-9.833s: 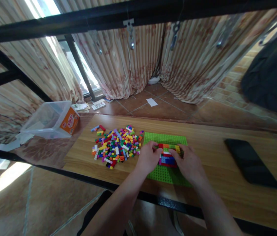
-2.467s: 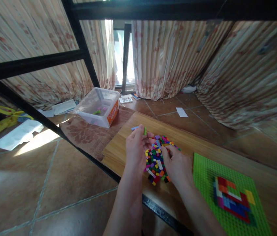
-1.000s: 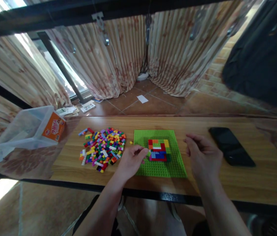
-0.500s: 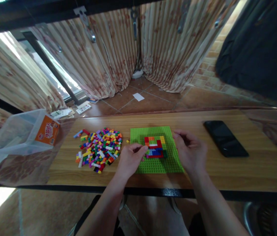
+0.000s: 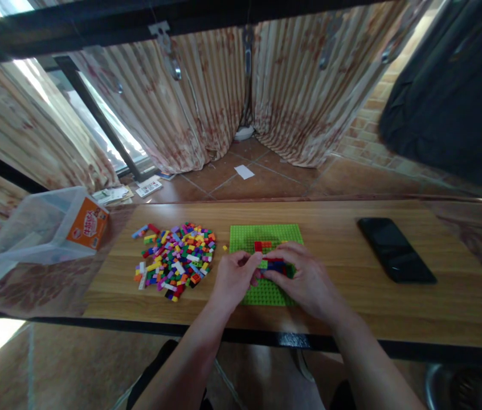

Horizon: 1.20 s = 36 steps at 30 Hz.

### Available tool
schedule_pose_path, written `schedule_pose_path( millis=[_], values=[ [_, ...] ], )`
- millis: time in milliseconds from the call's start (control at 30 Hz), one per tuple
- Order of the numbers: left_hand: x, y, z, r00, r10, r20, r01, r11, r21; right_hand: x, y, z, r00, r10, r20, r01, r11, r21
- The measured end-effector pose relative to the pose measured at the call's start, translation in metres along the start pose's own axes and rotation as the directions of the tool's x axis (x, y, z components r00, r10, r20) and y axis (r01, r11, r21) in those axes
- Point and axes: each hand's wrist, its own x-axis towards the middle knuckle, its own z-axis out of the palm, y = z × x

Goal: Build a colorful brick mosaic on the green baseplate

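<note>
- I judge this as placing: left hand (image 5: pixel 233 280) clamps lime brick (image 5: pixel 263 264).
- Right hand's (image 5: pixel 310 280) grip: I cannot tell.
- Aligning with built blocks (image 5: pixel 276 265) seems called for.

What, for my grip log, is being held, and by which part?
The left hand holds a boxy green plastic brick, apparently by its left end; right hand: cannot tell.

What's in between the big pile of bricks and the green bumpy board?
A tiny yellow piece on the wooden table, and, lower in the head view, the left hand over part of the gap.
</note>
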Motion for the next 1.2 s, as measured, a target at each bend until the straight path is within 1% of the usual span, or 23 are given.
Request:
schedule_pose_path(
  millis=[133,233,367,467,633,767,867,1000,1200],
  values=[
    [-0.002,0.001,0.002,1.000,-0.023,0.014,0.024,1.000,-0.021,0.001,0.003,0.002,0.999,-0.035,0.006,0.035,0.999,-0.014],
    [-0.002,0.002,0.000,1.000,-0.024,0.014,0.024,1.000,0.006,0.001,0.007,0.000,0.998,-0.058,0.006,0.059,0.998,-0.033],
    [0.000,0.001,-0.006,1.000,0.014,0.009,-0.016,0.993,0.121,-0.001,0.015,-0.002,0.998,-0.063,0.017,0.065,0.993,-0.103],
    [0.001,-0.001,-0.008,0.998,0.032,0.051,-0.042,0.980,0.193,0.000,0.018,-0.002,0.999,-0.045,0.027,0.048,0.989,-0.137],
    [-0.002,-0.002,-0.003,0.990,0.121,0.068,-0.134,0.960,0.248,0.002,0.020,0.001,0.999,-0.040,0.010,0.041,0.989,-0.144],
    [-0.002,-0.003,0.000,0.989,0.140,0.047,-0.147,0.944,0.294,0.001,0.023,0.001,0.999,-0.028,-0.017,0.025,0.989,-0.143],
    [-0.001,-0.005,0.001,0.988,0.147,0.047,-0.154,0.940,0.303,0.001,0.026,0.002,0.999,-0.024,-0.030,0.020,0.992,-0.129],
    [0.000,-0.006,0.002,0.987,0.151,0.053,-0.160,0.939,0.305,0.000,0.026,0.002,0.999,-0.043,-0.014,0.041,0.991,-0.124],
    [0.000,-0.005,0.005,0.988,0.148,0.034,-0.151,0.940,0.306,0.000,0.025,0.002,0.998,-0.063,-0.014,0.061,0.990,-0.127]
  ],
)
